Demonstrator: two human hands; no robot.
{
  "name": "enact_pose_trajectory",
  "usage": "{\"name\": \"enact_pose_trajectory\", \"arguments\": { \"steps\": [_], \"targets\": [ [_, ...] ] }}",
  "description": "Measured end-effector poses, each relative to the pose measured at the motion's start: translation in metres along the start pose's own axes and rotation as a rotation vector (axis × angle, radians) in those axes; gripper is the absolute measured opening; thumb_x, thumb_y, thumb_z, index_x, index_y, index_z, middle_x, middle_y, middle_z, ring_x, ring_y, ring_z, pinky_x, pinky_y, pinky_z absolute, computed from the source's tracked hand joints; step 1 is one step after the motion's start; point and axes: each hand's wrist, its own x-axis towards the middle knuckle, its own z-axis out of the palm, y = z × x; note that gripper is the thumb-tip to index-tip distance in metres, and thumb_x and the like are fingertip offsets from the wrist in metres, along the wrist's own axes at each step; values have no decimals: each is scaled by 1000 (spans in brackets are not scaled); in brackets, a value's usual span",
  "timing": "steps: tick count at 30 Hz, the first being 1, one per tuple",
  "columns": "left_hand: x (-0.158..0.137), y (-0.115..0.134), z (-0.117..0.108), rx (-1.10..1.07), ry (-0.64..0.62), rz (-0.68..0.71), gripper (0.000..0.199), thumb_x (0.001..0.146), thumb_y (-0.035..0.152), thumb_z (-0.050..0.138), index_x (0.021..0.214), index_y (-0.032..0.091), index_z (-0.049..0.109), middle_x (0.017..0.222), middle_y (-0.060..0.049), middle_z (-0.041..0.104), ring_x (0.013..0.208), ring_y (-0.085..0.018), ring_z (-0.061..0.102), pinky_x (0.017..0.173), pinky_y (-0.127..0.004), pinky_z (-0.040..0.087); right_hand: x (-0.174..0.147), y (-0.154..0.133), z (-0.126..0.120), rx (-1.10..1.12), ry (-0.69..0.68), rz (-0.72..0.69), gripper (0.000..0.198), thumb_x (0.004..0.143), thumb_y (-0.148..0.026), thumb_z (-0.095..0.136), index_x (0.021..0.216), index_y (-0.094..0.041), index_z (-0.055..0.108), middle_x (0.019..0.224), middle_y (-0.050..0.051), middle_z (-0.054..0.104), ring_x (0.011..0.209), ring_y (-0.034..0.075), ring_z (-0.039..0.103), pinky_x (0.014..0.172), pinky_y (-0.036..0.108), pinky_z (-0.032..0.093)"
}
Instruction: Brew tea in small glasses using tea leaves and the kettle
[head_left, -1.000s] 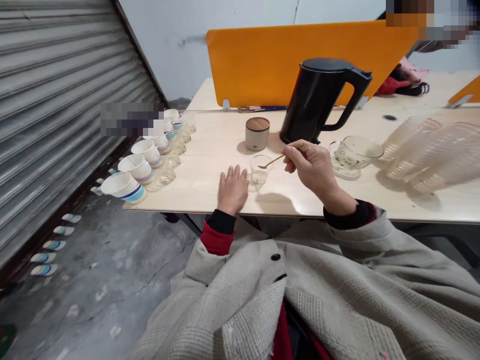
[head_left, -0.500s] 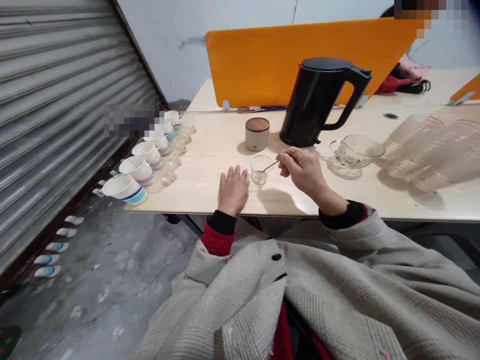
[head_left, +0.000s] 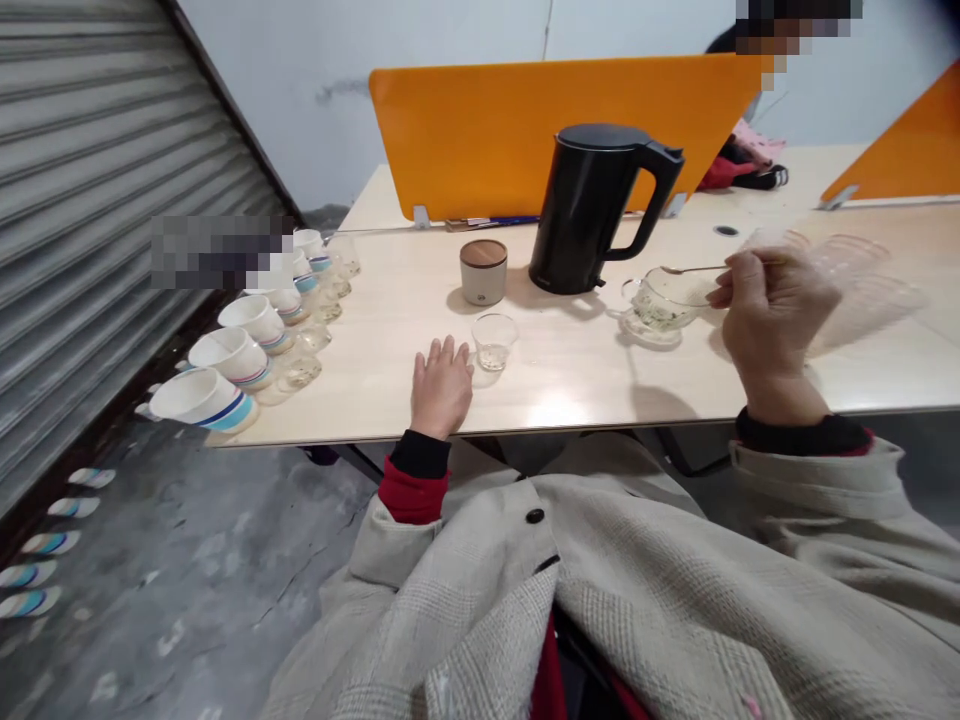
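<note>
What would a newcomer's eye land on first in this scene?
Most likely the bright orange upright panel across the back of the pale table, with the tall black kettle standing before it. Nearer, the right hand holds a thin gold-coloured spoon, its tip appearing at the rim of a clear glass handled cup. White cups with coloured bands line the table's left end.

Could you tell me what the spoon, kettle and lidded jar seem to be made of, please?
Spoon: likely metal, being thin and golden. Kettle: plastic or coated metal, its black sides glossy. Jar: perhaps ceramic, matte grey; its lid looks wooden, brown and streaked.
</note>
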Motion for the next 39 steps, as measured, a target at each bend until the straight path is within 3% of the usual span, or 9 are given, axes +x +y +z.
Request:
{"name": "enact_pose_trajectory", "arguments": {
  "steps": [4,11,13,17,19,24,27,30,39],
  "targets": [
    [0,1,-1,21,0,-5,56,111,34,28,161,21,48,175,-8,37,164,-32,29,134,-57,23,10,33,-10,-319,-86,111,16,94,-7,62,85,-14,74,59,1,62,60,13,64,71,28,47],
    [0,4,-7,21,-28,-21,55,111,33,28,161,21,48,175,-8,36,164,-31,29,135,-57,22,6,48,1,-304,-272,300,14,94,-10,64,85,-17,72,58,-1,62,58,13,62,74,29,45],
    [-1,4,-8,18,-39,-18,55,111,34,28,161,21,47,176,-9,35,165,-31,28,135,-57,22,-1,49,-3,-318,-264,302,7,92,-14,70,97,-17,74,61,-1,64,60,15,64,76,31,47],
    [-1,3,-6,10,-37,-15,55,111,35,28,161,23,47,176,-8,35,165,-31,28,135,-56,21,-32,45,-19,-414,-97,226,44,78,-19,82,120,-15,70,81,7,75,68,20,68,78,37,52],
    [0,2,-4,4,-34,-11,54,111,35,29,161,23,47,176,-8,35,165,-31,27,135,-56,21,-52,37,-21,-321,-71,160,48,78,-23,79,124,-14,68,90,12,77,69,21,69,73,37,54],
    [0,1,-3,-7,-33,-22,54,111,35,29,162,24,45,177,-7,34,165,-30,26,135,-57,20,-92,5,16,-88,-484,-19,62,95,-51,61,144,-14,59,130,22,71,110,32,72,92,49,60],
    [-1,2,-5,-7,-38,-15,55,112,36,28,162,22,45,176,-8,34,165,-31,27,135,-57,21,-105,-13,54,-195,-835,-130,73,100,-57,52,159,-13,47,160,25,51,147,40,51,116,60,47],
    [-1,3,-7,7,-38,-5,57,111,38,27,163,20,44,176,-9,34,165,-33,27,134,-58,22,-115,-27,86,-327,-1078,-257,81,103,-57,46,163,-4,38,170,28,36,159,42,35,127,60,34],
    [-2,4,-7,16,-64,3,58,112,39,25,165,19,39,178,-9,29,167,-32,22,135,-60,19,-132,-39,107,-459,-1159,-293,89,102,-66,43,164,-3,39,172,26,32,164,42,24,132,64,21]
  ]
}}
